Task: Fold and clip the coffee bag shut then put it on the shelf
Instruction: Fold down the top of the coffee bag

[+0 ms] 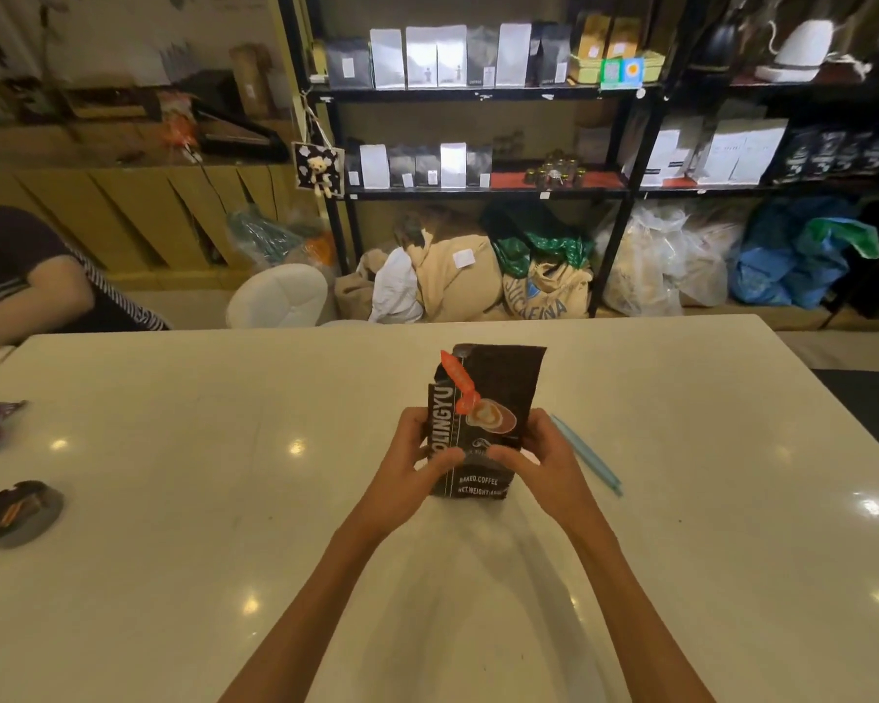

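Dark ashtray (pixel 17 510) on white table (pixel 173 575)

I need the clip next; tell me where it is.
The light blue clip lies flat on the white table, just right of the right hand and the coffee bag.

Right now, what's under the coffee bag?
The white table; the coffee bag stands on it, gripped by both hands. The contact patch beneath is covered. A blue clip lies beside it, not underneath.

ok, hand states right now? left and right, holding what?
Left hand: closed on the coffee bag, gripping its left edge.
Right hand: closed on the same bag, gripping its right edge.
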Available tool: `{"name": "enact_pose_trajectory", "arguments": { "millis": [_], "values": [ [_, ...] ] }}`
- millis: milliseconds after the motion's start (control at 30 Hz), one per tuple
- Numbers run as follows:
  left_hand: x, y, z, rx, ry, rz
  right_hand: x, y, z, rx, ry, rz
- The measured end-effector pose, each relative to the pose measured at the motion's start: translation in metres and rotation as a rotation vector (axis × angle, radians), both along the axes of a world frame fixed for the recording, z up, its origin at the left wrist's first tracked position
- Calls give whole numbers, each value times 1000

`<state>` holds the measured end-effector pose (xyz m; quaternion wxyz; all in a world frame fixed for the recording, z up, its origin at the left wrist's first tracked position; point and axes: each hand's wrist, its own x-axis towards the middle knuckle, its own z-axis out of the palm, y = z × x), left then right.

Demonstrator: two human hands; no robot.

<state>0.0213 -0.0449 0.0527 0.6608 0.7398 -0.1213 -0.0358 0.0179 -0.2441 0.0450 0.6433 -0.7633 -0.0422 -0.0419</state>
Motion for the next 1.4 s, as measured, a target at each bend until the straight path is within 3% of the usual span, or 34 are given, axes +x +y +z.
{"name": "enact_pose_trajectory", "arguments": {
  "millis": [167, 367, 500, 600, 867, 1000, 1100, 1200, 1300, 1400],
  "values": [
    [30, 3, 3, -48, 31, 119, 29, 0, 3, 149, -72, -57],
    [40, 0, -5, -46, -46, 163, 37, 1, -4, 243, -2, -121],
    [33, -3, -8, 112, -246, 70, 30, -4, -6, -5, -142, -30],
    [38, -1, -11, 183, -285, 87, 30, -10, -2, -179, -245, -90],
    [41, -9, -13, 287, -315, 326, 29, -8, -14, -117, -268, -257],
    [41, -9, -18, 199, -171, 293, 31, -4, -15, 27, -93, -299],
    [35, -14, -22, -53, 57, 148, 28, 6, -20, 188, 8, -179],
    [29, -21, -27, -297, 227, 298, 23, 17, -36, 329, 159, -60],
    [24, -28, -34, -385, 255, 336, 24, 22, -46, 214, 187, -232],
    [15, -39, -47, -285, 277, 306, 23, 26, -50, 155, 178, -432]
  ]
}}
